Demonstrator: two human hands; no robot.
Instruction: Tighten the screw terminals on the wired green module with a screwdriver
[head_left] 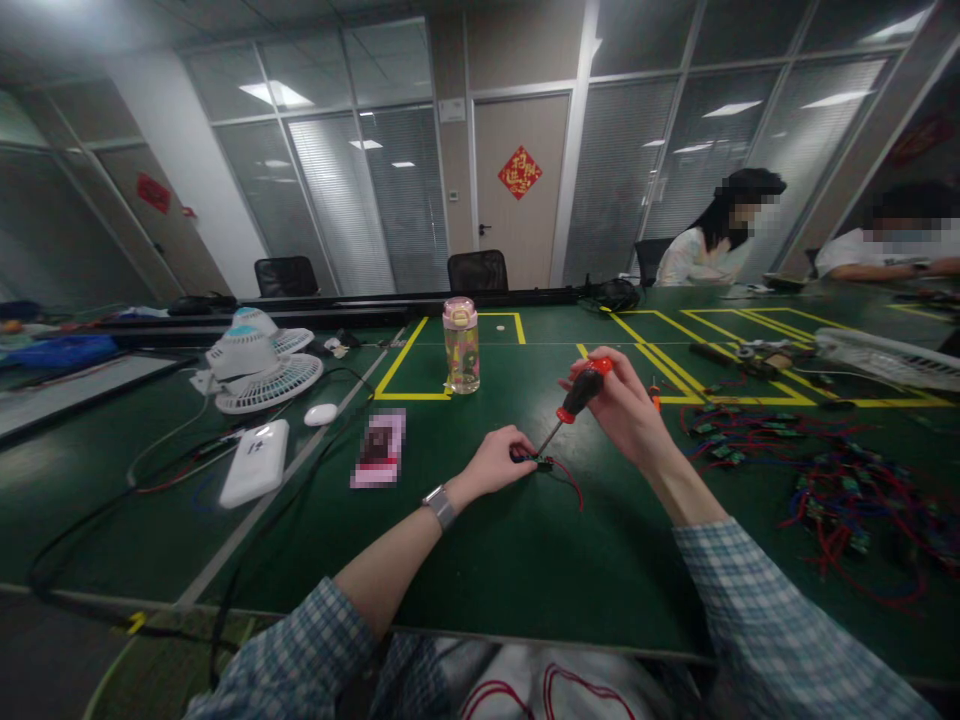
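My left hand point(496, 461) is closed on a small circuit board point(537, 462) with red wires, pressing it against the green table point(525, 560). My right hand point(622, 400) grips a red-and-black screwdriver point(577, 397), held tilted. Its thin tip points down onto the board beside my left fingers. A red wire point(571, 484) curls from the board toward me.
A pile of small boards with red and black wires point(817, 470) lies at the right. A pink-lidded bottle point(460, 345) stands ahead, a white power bank point(256, 461), a mouse point(321, 414) and a white fan point(259, 362) at the left. Two people sit at the far right.
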